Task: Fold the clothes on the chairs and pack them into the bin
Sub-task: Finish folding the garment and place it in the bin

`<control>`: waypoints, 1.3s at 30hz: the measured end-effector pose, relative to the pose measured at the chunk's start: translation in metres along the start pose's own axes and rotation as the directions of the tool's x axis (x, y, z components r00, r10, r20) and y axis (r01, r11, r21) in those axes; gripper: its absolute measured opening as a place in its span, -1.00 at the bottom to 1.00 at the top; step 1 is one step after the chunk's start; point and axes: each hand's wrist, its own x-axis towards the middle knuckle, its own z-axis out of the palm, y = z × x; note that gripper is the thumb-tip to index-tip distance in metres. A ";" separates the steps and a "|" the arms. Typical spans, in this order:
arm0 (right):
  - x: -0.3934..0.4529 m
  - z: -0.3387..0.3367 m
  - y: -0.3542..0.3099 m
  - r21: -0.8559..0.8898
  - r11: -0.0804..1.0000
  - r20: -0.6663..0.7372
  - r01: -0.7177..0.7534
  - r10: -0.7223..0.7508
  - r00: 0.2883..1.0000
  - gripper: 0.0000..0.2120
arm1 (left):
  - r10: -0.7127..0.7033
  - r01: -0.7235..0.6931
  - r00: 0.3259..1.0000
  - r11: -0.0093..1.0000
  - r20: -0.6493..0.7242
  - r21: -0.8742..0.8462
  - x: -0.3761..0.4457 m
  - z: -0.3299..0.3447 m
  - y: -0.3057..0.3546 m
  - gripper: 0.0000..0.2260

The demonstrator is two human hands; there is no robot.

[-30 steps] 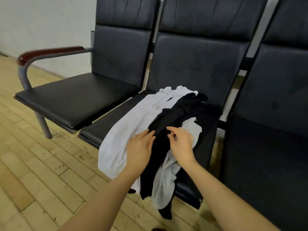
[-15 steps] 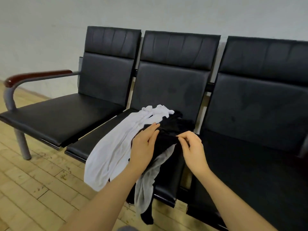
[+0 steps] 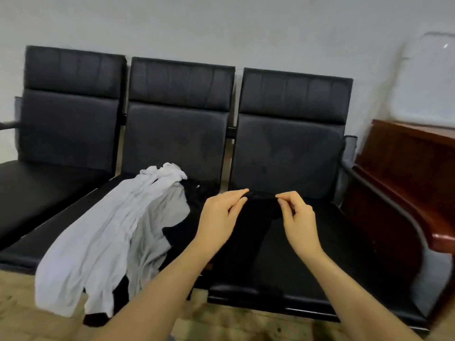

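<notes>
A black garment [image 3: 253, 217] hangs stretched between my two hands over the right chair seat [image 3: 320, 242]. My left hand [image 3: 220, 217] pinches its top edge on the left, and my right hand [image 3: 296, 215] pinches the same edge on the right. A heap of white and grey clothes [image 3: 110, 237] lies on the middle chair seat [image 3: 49, 239] and droops over its front edge. More black cloth [image 3: 182, 232] lies under and beside that heap. No bin can be seen in this view.
Three joined black chairs stand against a pale wall; the left seat [image 3: 37, 193] is bare. A dark red wooden cabinet [image 3: 403, 183] stands at the right, just past the chair's wooden armrest [image 3: 440, 237]. Light wooden floor [image 3: 24, 316] runs in front.
The view swung right and up. Both hands lifted the black garment off the heap and carried it right, over the right seat; the white and grey clothes stayed on the middle seat.
</notes>
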 end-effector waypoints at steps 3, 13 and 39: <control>-0.008 -0.039 0.025 -0.042 0.998 -0.033 -0.043 0.042 0.999 -0.86 | 0.032 -0.031 0.999 0.999 0.042 -0.032 0.001 0.041 0.018 -0.75; -0.033 -0.096 0.122 0.041 0.874 -0.148 -0.485 0.485 0.862 -0.84 | 0.029 -0.032 0.924 0.999 0.382 0.001 -0.024 0.156 0.033 -0.78; -0.058 -0.033 0.174 -0.774 0.630 0.429 -0.065 0.597 0.678 -0.53 | -0.450 -0.082 0.534 0.815 0.716 0.573 -0.066 0.141 -0.070 -0.44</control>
